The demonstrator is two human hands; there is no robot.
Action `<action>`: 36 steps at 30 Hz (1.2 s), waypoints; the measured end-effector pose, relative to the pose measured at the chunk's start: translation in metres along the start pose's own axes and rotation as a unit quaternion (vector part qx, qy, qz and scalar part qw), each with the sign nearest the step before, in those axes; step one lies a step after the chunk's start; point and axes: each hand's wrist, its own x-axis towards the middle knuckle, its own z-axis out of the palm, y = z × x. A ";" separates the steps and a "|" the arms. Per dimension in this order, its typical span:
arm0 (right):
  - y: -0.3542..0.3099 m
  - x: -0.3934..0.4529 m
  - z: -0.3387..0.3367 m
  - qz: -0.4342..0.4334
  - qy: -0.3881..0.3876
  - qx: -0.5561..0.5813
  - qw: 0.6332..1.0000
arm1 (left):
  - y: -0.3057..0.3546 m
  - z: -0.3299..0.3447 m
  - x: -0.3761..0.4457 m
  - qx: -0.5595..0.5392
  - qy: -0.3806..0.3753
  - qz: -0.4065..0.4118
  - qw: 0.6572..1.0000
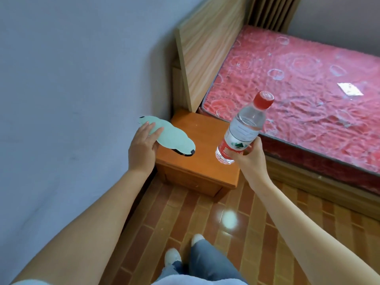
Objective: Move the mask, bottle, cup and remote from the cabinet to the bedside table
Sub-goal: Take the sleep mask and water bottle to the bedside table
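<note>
A bed with a red patterned mattress fills the upper right of the frame, its wooden headboard rising at top centre against a pale wall. Below it, at the centre, stands a small orange-brown bedside table on a brick-patterned floor; its top is bare. A person stands facing it, both bare arms stretched forward from the bottom edge.

The right hand, centre right, wraps its fingers around the lower part of a clear water bottle with a red cap and red label, held tilted above the table's right edge. The left hand, centre left, pinches one end of a pale green sleep mask between thumb and fingers; the mask hangs out over the table's left corner.

The cup and remote are out of view. Released here, the mask might slide off that corner, and a tilted bottle set down near the edge could topple.
</note>
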 end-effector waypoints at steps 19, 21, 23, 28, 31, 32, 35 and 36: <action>0.018 0.190 0.008 0.034 0.053 0.011 0.998 | -0.004 0.120 0.203 -0.045 -0.054 0.049 0.996; 0.021 0.202 0.009 0.040 0.057 0.014 0.997 | -0.004 0.129 0.213 -0.047 -0.062 0.047 0.996; 0.023 0.211 0.012 0.044 0.059 0.014 0.997 | -0.006 0.138 0.221 -0.046 -0.074 0.050 0.995; 0.029 0.227 0.023 0.065 0.071 0.023 0.995 | -0.016 0.158 0.244 -0.045 -0.104 0.067 0.991; 0.036 0.236 0.033 0.088 0.078 0.028 0.993 | -0.024 0.170 0.253 -0.041 -0.124 0.068 0.989; 0.039 0.239 0.037 0.094 0.083 0.028 0.992 | -0.028 0.174 0.255 -0.040 -0.131 0.070 0.988; 0.047 0.250 0.049 0.111 0.092 0.027 0.989 | -0.042 0.190 0.258 -0.046 -0.158 0.057 0.985; 0.050 0.255 0.053 0.116 0.093 0.026 0.989 | -0.047 0.195 0.260 -0.050 -0.166 0.049 0.984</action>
